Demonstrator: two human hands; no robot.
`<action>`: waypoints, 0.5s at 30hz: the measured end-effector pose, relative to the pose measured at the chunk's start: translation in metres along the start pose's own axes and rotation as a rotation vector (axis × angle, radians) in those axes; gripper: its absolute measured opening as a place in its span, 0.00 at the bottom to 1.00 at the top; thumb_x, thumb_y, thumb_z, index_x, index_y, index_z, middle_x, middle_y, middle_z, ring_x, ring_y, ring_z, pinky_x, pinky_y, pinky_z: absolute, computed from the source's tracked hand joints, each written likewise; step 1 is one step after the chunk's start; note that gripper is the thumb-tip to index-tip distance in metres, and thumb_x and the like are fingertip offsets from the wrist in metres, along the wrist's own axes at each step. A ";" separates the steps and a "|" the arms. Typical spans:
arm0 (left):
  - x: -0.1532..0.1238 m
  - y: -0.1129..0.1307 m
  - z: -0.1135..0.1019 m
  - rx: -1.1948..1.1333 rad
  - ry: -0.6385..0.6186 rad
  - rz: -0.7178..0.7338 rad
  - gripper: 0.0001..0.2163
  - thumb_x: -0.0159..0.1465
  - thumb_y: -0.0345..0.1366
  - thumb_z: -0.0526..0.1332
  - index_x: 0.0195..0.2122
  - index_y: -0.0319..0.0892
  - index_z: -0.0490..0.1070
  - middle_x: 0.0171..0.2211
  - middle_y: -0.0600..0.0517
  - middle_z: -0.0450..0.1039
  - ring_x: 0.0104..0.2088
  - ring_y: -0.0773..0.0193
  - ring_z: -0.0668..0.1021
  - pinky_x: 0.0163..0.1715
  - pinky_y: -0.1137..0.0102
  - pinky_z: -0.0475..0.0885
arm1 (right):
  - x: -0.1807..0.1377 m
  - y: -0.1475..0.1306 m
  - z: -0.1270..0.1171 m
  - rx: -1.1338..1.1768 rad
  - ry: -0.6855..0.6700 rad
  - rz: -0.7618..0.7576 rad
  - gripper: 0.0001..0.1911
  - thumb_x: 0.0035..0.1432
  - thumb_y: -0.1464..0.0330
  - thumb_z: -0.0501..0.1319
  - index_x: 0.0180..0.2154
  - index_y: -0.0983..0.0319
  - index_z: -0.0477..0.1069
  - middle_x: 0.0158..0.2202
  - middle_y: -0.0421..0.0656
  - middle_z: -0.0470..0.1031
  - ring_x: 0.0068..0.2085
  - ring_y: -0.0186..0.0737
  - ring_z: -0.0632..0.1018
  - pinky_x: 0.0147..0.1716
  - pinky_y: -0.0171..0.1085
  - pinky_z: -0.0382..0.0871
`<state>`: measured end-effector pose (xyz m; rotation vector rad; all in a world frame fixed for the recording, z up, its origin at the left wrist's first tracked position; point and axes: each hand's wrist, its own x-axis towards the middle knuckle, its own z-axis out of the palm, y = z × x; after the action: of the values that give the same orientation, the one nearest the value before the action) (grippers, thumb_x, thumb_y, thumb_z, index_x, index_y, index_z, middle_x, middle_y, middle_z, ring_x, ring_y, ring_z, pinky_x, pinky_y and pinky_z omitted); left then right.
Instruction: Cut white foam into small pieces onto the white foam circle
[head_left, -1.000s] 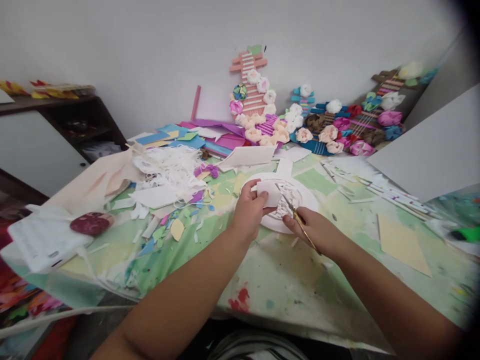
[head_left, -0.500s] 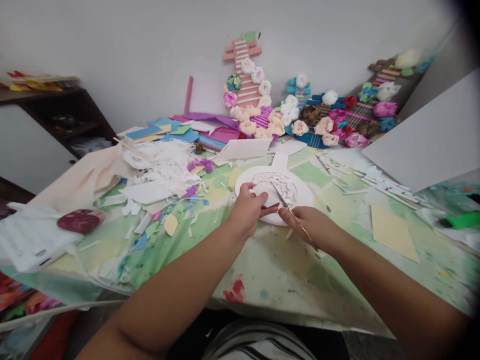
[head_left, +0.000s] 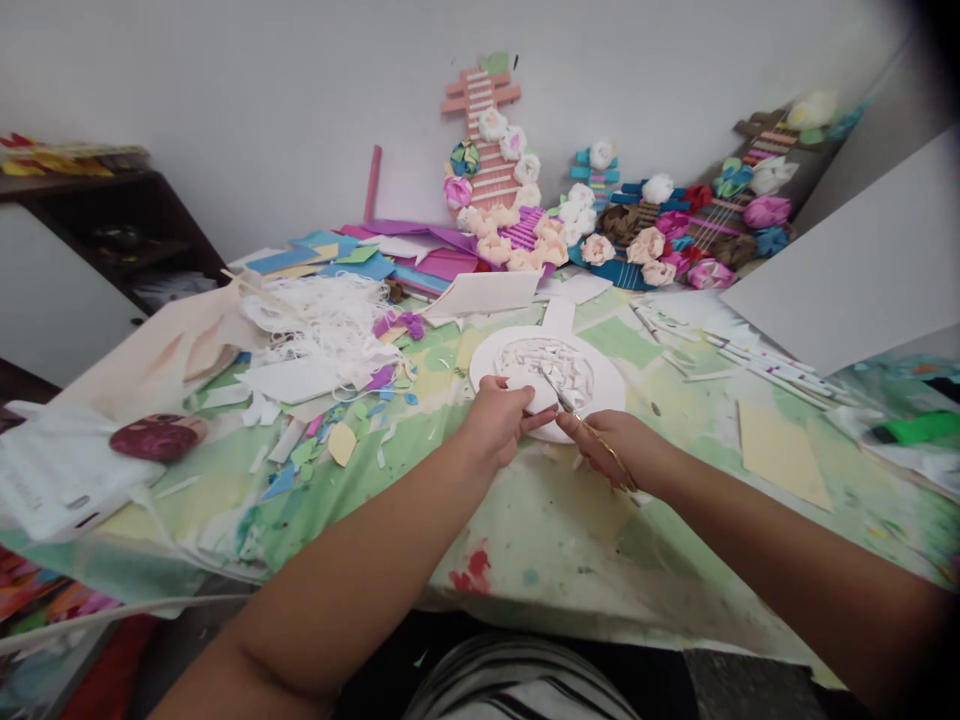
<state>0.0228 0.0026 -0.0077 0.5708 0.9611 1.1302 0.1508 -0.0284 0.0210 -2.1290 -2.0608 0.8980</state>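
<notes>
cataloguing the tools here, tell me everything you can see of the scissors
The scissors look metal, with slim silvery blades and gold-coloured handles partly hidden by the right hand, which grips them. The blades slant away and leftward, in front of a white round-bodied cutout, close to the white piece in the left hand. Whether they touch it is too small to tell.

Grey wall (head_left: 300, 110), dark-framed cabinet (head_left: 150, 210)
</notes>
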 end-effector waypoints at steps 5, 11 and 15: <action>-0.001 0.000 0.000 0.003 -0.015 -0.011 0.14 0.49 0.23 0.55 0.33 0.41 0.51 0.31 0.52 0.59 0.25 0.72 0.70 0.28 0.67 0.73 | 0.002 -0.006 -0.006 0.005 -0.022 -0.003 0.31 0.44 0.45 0.39 0.18 0.63 0.62 0.16 0.44 0.67 0.17 0.33 0.67 0.19 0.32 0.59; 0.002 -0.001 -0.001 -0.032 -0.005 -0.031 0.14 0.47 0.23 0.56 0.32 0.41 0.52 0.30 0.52 0.60 0.26 0.72 0.69 0.28 0.66 0.72 | 0.008 -0.009 -0.004 -0.043 -0.019 0.042 0.30 0.43 0.44 0.40 0.17 0.63 0.62 0.13 0.42 0.64 0.16 0.34 0.67 0.18 0.33 0.58; 0.003 0.000 -0.002 -0.028 0.011 -0.042 0.15 0.47 0.23 0.56 0.33 0.41 0.52 0.29 0.53 0.59 0.23 0.74 0.67 0.28 0.65 0.72 | 0.017 -0.003 -0.003 -0.003 -0.043 0.067 0.30 0.42 0.44 0.41 0.17 0.63 0.61 0.13 0.42 0.63 0.15 0.33 0.66 0.17 0.33 0.58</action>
<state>0.0213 0.0054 -0.0104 0.5208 0.9611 1.1087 0.1485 -0.0112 0.0187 -2.2120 -2.0218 0.9581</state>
